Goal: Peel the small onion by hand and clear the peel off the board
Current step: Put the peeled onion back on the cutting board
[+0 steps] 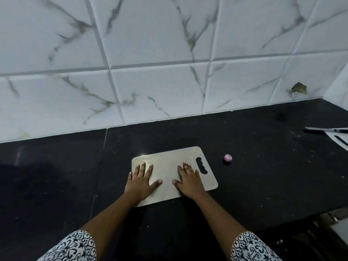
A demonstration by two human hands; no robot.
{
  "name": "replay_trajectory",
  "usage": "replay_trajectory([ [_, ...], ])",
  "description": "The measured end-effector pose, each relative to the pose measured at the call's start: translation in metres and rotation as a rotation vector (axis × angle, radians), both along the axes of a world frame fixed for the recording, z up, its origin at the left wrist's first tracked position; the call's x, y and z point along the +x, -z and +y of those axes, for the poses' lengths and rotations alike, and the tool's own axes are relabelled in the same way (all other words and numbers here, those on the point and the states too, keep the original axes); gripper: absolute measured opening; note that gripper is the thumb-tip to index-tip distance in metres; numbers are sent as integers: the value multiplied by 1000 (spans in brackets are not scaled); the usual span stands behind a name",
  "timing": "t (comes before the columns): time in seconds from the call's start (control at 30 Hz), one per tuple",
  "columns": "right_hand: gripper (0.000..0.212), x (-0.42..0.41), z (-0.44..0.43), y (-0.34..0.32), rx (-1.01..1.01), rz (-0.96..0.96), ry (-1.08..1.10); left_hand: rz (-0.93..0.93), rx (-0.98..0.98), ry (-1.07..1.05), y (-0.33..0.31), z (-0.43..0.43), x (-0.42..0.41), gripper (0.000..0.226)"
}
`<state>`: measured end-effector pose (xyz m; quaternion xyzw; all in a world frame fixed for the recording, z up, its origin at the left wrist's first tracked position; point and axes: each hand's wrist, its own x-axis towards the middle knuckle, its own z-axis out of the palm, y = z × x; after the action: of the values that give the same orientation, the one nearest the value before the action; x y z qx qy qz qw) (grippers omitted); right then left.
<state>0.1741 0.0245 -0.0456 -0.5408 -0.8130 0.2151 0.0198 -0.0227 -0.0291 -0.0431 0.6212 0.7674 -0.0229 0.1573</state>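
Head view: pink-purple onion (227, 157) beside board (165, 162); left hand (140, 182) and right hand (189, 182) flat, fingers (142, 167) spread.

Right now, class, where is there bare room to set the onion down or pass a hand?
Bare: the board strip between left hand and right hand; the counter left of the board, up to the wall; the counter between onion and knife. Tight: the gap between board and onion; the right edge by the knife.

Single head view; looks forward and down, close over counter (244, 185); tiled wall (169, 53) behind
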Motion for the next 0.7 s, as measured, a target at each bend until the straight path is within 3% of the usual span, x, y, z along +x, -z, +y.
replay_trajectory([
  [0.27, 67, -13, 20, 3, 38, 12, -14, 6, 70, 8, 3, 18, -14, 100],
  [0.4, 45, 7, 38, -12, 140, 260, 118, 15, 109, 10, 7, 21, -17, 98],
  [0.47, 37, 32, 52, -18, 350, 170, 249, 24, 117, 9, 9, 22, -17, 97],
  [0.53, 43, 61, 67, -25, 429, 18, 391, 40, 120, 11, 9, 22, -17, 96],
  [0.6, 52, 85, 80, -29, 337, -130, 472, 46, 124, 10, 10, 22, -17, 94],
  [0.7, 46, 104, 92, -31, 158, -233, 459, 38, 127, 6, 10, 21, -18, 93],
])
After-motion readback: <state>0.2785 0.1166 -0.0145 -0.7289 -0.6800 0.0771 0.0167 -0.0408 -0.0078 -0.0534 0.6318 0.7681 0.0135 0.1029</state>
